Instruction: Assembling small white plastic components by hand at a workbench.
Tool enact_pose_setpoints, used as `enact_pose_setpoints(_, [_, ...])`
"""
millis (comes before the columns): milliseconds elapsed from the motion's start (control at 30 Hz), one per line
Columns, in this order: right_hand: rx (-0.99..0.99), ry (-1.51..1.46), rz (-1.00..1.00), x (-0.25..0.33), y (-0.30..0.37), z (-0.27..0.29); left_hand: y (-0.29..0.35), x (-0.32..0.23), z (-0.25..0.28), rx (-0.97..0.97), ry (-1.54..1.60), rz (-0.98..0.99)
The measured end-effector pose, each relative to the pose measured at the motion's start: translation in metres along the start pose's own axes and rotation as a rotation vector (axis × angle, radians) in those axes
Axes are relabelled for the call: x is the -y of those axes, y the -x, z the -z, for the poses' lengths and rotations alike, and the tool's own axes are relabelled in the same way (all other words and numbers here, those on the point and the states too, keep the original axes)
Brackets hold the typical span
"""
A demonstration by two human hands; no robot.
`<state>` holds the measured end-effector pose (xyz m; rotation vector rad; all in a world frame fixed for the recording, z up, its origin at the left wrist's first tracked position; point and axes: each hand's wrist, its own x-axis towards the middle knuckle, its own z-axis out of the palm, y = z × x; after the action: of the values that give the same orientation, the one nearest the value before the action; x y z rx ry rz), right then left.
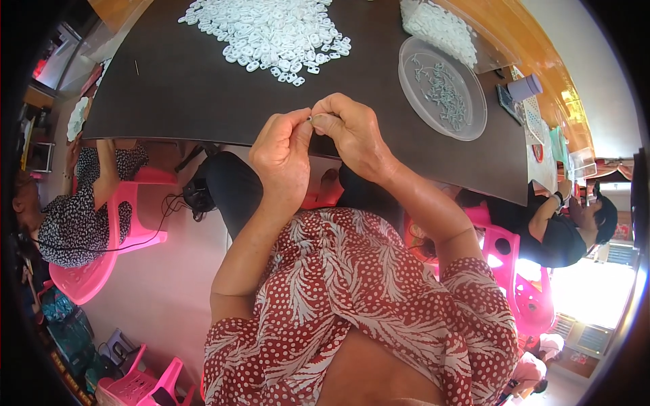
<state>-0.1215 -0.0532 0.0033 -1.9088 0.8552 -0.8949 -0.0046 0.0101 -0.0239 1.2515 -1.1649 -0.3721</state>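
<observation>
My left hand [279, 150] and my right hand [353, 134] meet fingertip to fingertip above the near edge of the dark table [183, 95]. Both are closed in a pinch. A tiny dark and pale bit shows between the fingertips, too small to name. Beyond my hands lies a heap of small white plastic pieces [271, 37], flat and oval with holes. To the right of my right hand sits a round clear shallow tray [411, 91], holding many small silvery metal pieces [445, 98] that look like screws.
A clear box of white pieces [443, 32] stands at the far right, touching the round tray. Beside it are a purple cup [525, 88] and a dark phone-like slab [508, 103]. Other people sit on pink plastic chairs [84, 276] at left and right.
</observation>
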Motion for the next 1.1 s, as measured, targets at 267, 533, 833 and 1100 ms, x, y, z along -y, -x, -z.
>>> enact_pose_setpoints(267, [0.132, -0.138, -0.189, 0.003, -0.002, 0.008, -0.001, 0.001, -0.001, -0.056, 0.183, 0.141])
enact_pose_setpoints(533, [0.106, -0.144, -0.171, 0.001, 0.002, 0.007, 0.001, 0.002, 0.002, -0.004, 0.042, 0.021])
enact_pose_setpoints(833, [0.027, -0.168, -0.114, -0.008, 0.002, 0.0, 0.004, 0.01, -0.007, -0.038, -0.026, -0.034])
enact_pose_setpoints(1100, [0.013, 0.141, -0.023, -0.025, -0.037, 0.026, -0.002, 0.017, -0.007, -0.02, 0.223, 0.153])
